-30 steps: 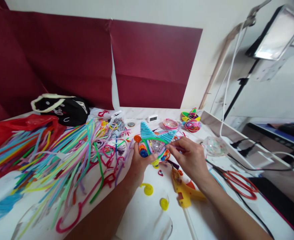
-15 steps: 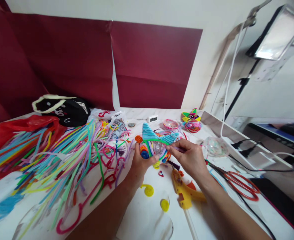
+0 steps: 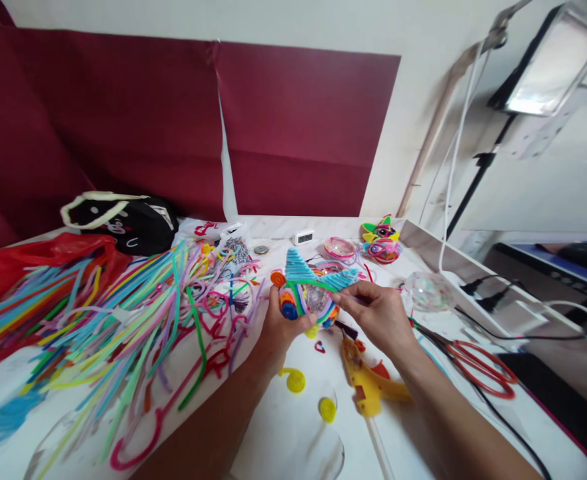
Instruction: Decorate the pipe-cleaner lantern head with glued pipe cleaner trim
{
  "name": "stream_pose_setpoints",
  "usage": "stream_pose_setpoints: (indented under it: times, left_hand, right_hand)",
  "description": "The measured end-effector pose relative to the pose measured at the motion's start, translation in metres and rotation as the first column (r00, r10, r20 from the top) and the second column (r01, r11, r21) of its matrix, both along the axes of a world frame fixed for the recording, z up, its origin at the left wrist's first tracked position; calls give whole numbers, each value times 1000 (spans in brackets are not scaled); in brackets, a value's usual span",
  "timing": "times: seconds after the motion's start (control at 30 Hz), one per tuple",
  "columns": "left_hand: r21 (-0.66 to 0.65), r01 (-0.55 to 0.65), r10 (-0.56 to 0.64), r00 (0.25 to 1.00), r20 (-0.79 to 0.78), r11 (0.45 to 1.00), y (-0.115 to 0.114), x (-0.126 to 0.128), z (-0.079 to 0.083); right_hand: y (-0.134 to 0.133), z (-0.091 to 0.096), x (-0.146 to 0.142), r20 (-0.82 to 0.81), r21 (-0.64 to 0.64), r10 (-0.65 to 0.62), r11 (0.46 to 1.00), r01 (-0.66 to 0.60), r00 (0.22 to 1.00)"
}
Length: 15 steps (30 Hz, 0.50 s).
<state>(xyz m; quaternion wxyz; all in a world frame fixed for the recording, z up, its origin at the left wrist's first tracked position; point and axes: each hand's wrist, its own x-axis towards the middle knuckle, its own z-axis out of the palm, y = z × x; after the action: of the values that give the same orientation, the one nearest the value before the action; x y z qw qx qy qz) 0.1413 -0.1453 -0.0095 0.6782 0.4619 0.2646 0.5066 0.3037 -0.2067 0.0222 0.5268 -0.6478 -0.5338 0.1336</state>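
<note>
At the far left, a red plastic bag (image 3: 73, 241) spills pipe cleaners (image 3: 123, 327) across the white surface (image 3: 329, 375), with a black pouch (image 3: 123, 230) behind them. The left hand (image 3: 282, 327) supports the pipe-cleaner craft (image 3: 300, 296), held up off the middle of the surface, its thumb laid along the lower front and its other fingers curled round the left side, beneath an orange coil (image 3: 276, 279). The craft has striped bands about a clear centre and pale-blue pointed pieces on top. The right hand (image 3: 380, 317) has thumb and forefinger nearly closed together at the craft's right edge, under the right-hand blue point. The step in hand looks like fitting or pressing some part there; the next move seems to call for a steady left grip and light fingertip pressure. Below lies a yellow glue gun (image 3: 366, 387), and further right, orange-handled scissors (image 3: 486, 370). The left fingers behind the craft are hidden, as is its back; whether the right fingertips pinch a separate strip I cannot tell. The right forearm covers part of the glue gun.
</note>
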Motion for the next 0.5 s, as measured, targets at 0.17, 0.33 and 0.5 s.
stream_pose_setpoints:
  times: [0.17,0.33,0.5]
  left_hand:
    - [23,10,-10,1000,3,1000,0,0,1]
    - [22,41,-41,999,14,999,1,0,-2]
    - [26,25,-24,1000,-11,999,0,-1,-3]
  right_hand:
    - [-1,-2,2,-1,-22,-14,1000,14,1000]
    - [-1,-2,5,16,-54,12,998,-11,1000]
    - [-4,-1,6,33,-65,24,998,-22,999]
